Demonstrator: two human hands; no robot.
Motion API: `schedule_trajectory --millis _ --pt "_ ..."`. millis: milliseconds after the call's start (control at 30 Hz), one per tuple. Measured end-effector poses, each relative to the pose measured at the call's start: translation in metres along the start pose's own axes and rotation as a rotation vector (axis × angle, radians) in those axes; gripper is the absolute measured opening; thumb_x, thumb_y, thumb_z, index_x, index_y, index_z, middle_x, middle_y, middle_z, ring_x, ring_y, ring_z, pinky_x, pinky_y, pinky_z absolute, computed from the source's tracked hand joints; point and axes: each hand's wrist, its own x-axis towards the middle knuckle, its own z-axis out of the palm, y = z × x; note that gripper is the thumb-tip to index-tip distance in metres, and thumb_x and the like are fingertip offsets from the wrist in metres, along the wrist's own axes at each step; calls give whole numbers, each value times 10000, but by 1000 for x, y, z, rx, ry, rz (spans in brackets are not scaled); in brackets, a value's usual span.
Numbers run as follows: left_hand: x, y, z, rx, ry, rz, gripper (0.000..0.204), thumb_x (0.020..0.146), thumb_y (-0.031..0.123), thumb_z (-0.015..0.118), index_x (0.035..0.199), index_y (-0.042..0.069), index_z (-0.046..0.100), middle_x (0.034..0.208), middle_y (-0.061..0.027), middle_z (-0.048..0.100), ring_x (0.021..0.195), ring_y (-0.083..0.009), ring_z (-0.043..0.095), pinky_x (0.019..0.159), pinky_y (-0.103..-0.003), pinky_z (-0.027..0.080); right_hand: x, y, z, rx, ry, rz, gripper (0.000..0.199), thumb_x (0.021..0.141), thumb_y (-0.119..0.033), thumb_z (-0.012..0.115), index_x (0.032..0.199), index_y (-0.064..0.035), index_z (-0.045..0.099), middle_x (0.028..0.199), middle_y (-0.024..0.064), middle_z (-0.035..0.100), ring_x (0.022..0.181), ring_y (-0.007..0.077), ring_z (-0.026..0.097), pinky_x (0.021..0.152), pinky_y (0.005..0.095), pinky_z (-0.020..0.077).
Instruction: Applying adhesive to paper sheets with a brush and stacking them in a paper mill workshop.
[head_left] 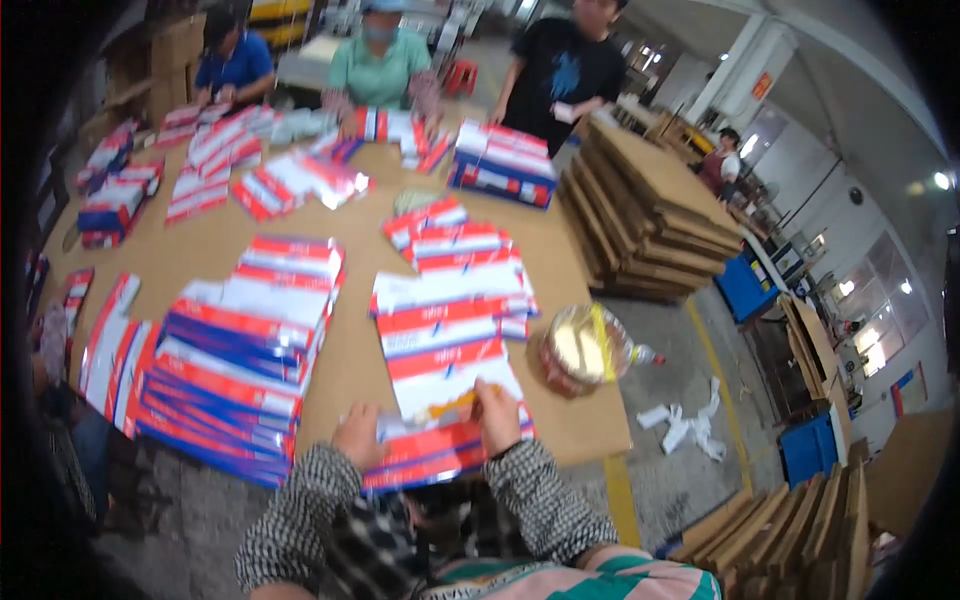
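Just in front of me, a long overlapping row of flat red, white and blue printed cartons [445,335] runs away from my body. My right hand [497,418] pinches a thin yellow-orange strip [452,405] above the nearest cartons. At the left edge of the same cartons, my left hand [360,436] has its fingers curled together. What those fingers hold is too blurred to make out. On the right by the table edge stands a round tub [580,348] with a pale top and a yellow band across it.
Another fanned pile of cartons [235,350] covers the left of the brown table [590,432]. A carton stack [503,165] stands at the back. Flattened cardboard [650,215] rises beyond the right edge, with white scraps [690,425] on the floor. Several people work around the table.
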Motion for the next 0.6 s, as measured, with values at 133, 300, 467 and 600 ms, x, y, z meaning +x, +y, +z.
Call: schedule_trajectory --millis 133,300,467,600 --pt "-2 -3 7 -53 174 10 361 696 131 639 1020 17 525 1013 -196 507 960 -354 516 829 -398 437 -5 -23 1 166 -82 16 220 897 -232 492 869 -15 492 705 84 578 538 150 582 480 244 474" --pt "11 2 -3 -5 181 3 222 738 123 574 919 -2 596 927 -206 569 896 -344 546 811 -393 439 -7 -49 -11 245 -136 -56 213 905 -229 475 885 -18 491 730 83 582 554 139 578 491 235 478" --pt "19 1 0 -98 141 -47 232 757 147 563 923 -8 607 902 -212 602 876 -341 575 797 -391 451 -7 -44 -5 176 -143 14 210 904 -222 479 888 -13 490 753 82 579 559 122 573 493 223 475" --pt "25 -7 11 -308 155 -142 238 743 175 600 905 4 632 904 -205 614 864 -325 593 748 -374 468 -1 -29 3 175 -122 49 226 904 -229 480 872 -5 480 735 85 567 557 131 576 495 226 479"
